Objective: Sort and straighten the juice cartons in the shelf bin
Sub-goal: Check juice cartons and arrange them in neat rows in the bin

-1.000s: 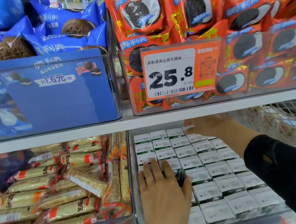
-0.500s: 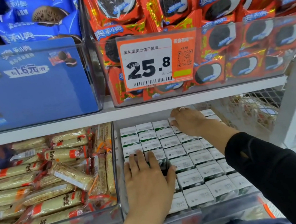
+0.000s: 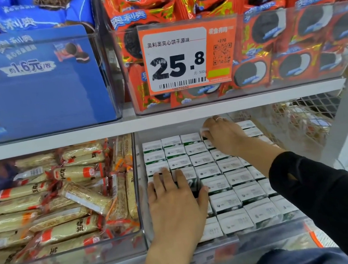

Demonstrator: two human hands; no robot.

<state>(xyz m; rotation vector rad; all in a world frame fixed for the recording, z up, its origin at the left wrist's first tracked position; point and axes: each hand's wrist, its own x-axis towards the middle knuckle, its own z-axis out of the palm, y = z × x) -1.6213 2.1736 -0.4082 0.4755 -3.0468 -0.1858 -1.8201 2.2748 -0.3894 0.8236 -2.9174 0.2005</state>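
left hand (image 3: 174,201) is lying flat on cartons (image 3: 232,182) near bin (image 3: 142,204) left wall, gripping nothing; right hand (image 3: 223,138) is reaching back row, grip unclear.

I see the juice cartons (image 3: 229,164) packed edge to edge in the clear bin (image 3: 140,182), row on row, with no gap between them wide enough for fingers. The only way in is from above and the front, through the slot under the upper shelf (image 3: 166,118), which hangs low over the back rows. My left hand (image 3: 176,201) lies flat across the front-left cartons and covers them; my right hand (image 3: 223,135) and its black sleeve (image 3: 327,197) cross the right side on a slant and block reach there. The bin's left wall shuts off the snack bars (image 3: 53,195). Wire mesh (image 3: 292,127) closes the right.
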